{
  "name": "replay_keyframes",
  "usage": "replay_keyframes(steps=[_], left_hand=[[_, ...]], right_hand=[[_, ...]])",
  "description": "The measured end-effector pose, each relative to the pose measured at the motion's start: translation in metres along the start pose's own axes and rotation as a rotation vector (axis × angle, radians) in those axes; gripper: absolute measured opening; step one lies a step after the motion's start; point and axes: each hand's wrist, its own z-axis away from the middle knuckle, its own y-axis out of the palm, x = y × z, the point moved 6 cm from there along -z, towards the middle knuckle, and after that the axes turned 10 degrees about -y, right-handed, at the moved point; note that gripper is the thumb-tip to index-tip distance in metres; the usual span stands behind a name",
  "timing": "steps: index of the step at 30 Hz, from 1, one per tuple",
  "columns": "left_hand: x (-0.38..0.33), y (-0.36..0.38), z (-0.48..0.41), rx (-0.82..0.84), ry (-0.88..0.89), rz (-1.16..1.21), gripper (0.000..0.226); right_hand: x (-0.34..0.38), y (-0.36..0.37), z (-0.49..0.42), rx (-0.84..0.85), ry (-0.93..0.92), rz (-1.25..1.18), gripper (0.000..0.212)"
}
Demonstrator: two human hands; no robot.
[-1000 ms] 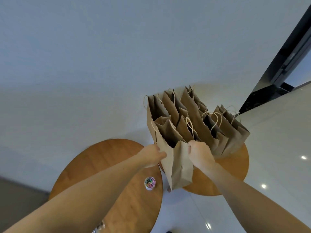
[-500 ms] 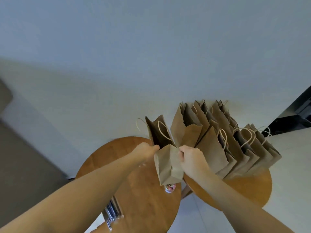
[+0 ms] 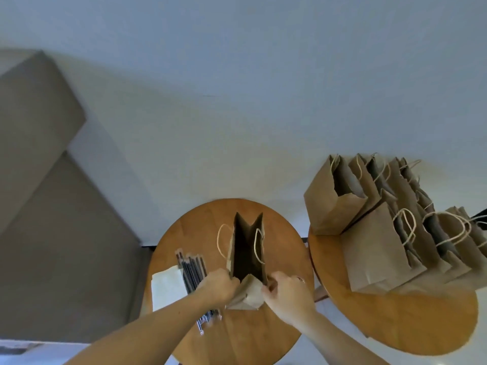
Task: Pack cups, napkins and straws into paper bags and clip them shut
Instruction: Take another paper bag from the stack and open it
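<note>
While the brown paper bag (image 3: 250,295) stands open-mouthed in the middle of the left round table (image 3: 279,227), both hands have it by the near end of its rim: the left hand (image 3: 218,285) is curled on the left corner and the right hand (image 3: 290,293) pinches the right one, and neither is free. From where I stand the bag looks empty and very light, thin enough to crease or fold in at the side pleats under any squeeze; I'd judge it wants holding just as it is now, at the stiffer folded rim or by the twine handles (image 3: 259,243), never by the flat middle of a wall. A bundle of straws (image 3: 193,270) lies just beside it on the left, with a white stack of napkins (image 3: 167,288) beyond; the other bags (image 3: 382,246) crowd the right table (image 3: 395,330), well apart. I see no cups.
</note>
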Motion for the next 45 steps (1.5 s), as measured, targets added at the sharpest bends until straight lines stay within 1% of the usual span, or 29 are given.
replay_keyframes(steps=[1, 2, 3, 4, 5, 8, 10, 12, 14, 16, 17, 19, 21, 24, 27, 29, 30, 32, 33, 34, 35, 36, 38, 40, 42, 45], left_hand=[[0.003, 0.001, 0.002, -0.012, -0.014, 0.011, 0.032], [0.004, 0.0, 0.004, -0.028, -0.025, 0.019, 0.034], [0.002, -0.003, 0.004, -0.043, -0.031, 0.024, 0.036], [0.0, -0.006, 0.004, -0.055, -0.029, 0.024, 0.038], [-0.005, -0.01, 0.003, -0.067, -0.025, 0.021, 0.04], [-0.019, -0.025, -0.002, -0.133, -0.044, 0.014, 0.044], [-0.024, -0.035, -0.008, -0.189, -0.075, -0.014, 0.043], [-0.021, -0.042, -0.012, -0.235, -0.112, -0.053, 0.039], [-0.01, -0.045, -0.013, -0.277, -0.152, -0.154, 0.032], [0.001, -0.044, -0.012, -0.301, -0.158, -0.288, 0.022], [0.007, -0.043, -0.011, -0.321, -0.166, -0.299, 0.019], [0.013, -0.038, -0.011, -0.351, -0.185, -0.256, 0.022], [0.014, -0.031, -0.01, -0.352, -0.196, -0.135, 0.03], [0.009, -0.014, -0.015, -0.245, -0.124, -0.009, 0.032], [0.003, -0.011, -0.015, -0.117, -0.034, -0.035, 0.04], [0.002, -0.012, -0.011, -0.002, 0.019, -0.058, 0.053], [0.001, -0.013, -0.006, 0.074, 0.032, -0.064, 0.062], [0.001, -0.019, 0.005, 0.183, 0.043, -0.126, 0.078], [0.001, -0.025, 0.01, 0.203, 0.052, -0.175, 0.077], [0.001, -0.034, 0.014, 0.199, 0.061, -0.225, 0.071], [-0.001, -0.044, 0.018, 0.16, 0.06, -0.285, 0.063], [-0.004, -0.056, 0.021, 0.077, 0.055, -0.343, 0.061], [-0.012, -0.085, 0.029, -0.168, 0.031, -0.431, 0.065], [-0.022, -0.108, 0.04, -0.338, 0.03, -0.418, 0.063], [-0.027, -0.13, 0.053, -0.421, 0.006, -0.428, 0.065], [-0.028, -0.167, 0.076, -0.473, -0.026, -0.466, 0.075]], right_hand=[[0.001, -0.001, -0.003, 0.025, 0.022, -0.012, 0.081], [0.003, -0.002, -0.006, 0.035, 0.04, -0.026, 0.09], [0.006, -0.005, -0.011, 0.033, 0.056, -0.038, 0.093], [0.01, -0.009, -0.016, 0.027, 0.072, -0.046, 0.09], [0.014, -0.013, -0.022, 0.019, 0.086, -0.045, 0.082], [0.019, -0.025, -0.04, 0.011, 0.133, -0.024, 0.046], [0.017, -0.032, -0.046, -0.011, 0.153, 0.014, 0.03], [0.008, -0.038, -0.045, -0.031, 0.162, 0.057, 0.018], [-0.007, -0.042, -0.039, -0.042, 0.179, 0.056, 0.007], [-0.024, -0.046, -0.032, -0.052, 0.194, 0.087, 0.004], [-0.029, -0.046, -0.029, -0.055, 0.188, 0.109, 0.004], [-0.032, -0.041, -0.026, -0.056, 0.148, 0.121, 0.007], [-0.026, -0.032, -0.026, -0.045, 0.098, 0.084, 0.014], [-0.016, -0.022, -0.026, 0.002, 0.047, 0.042, 0.026], [-0.014, -0.02, -0.026, 0.092, 0.012, -0.012, 0.051], [-0.015, -0.018, -0.024, 0.185, 0.0, -0.066, 0.073], [-0.015, -0.019, -0.023, 0.232, -0.005, -0.096, 0.081], [-0.013, -0.026, -0.022, 0.301, -0.02, -0.161, 0.086], [-0.011, -0.032, -0.023, 0.316, -0.03, -0.177, 0.085], [-0.008, -0.04, -0.026, 0.314, -0.046, -0.174, 0.083], [-0.003, -0.049, -0.029, 0.296, -0.068, -0.15, 0.079], [0.004, -0.059, -0.034, 0.268, -0.097, -0.112, 0.075], [0.022, -0.078, -0.045, 0.214, -0.158, -0.04, 0.069], [0.045, -0.094, -0.057, 0.176, -0.227, 0.024, 0.065], [0.071, -0.107, -0.069, 0.154, -0.292, 0.058, 0.063], [0.117, -0.126, -0.085, 0.126, -0.387, 0.072, 0.062]])
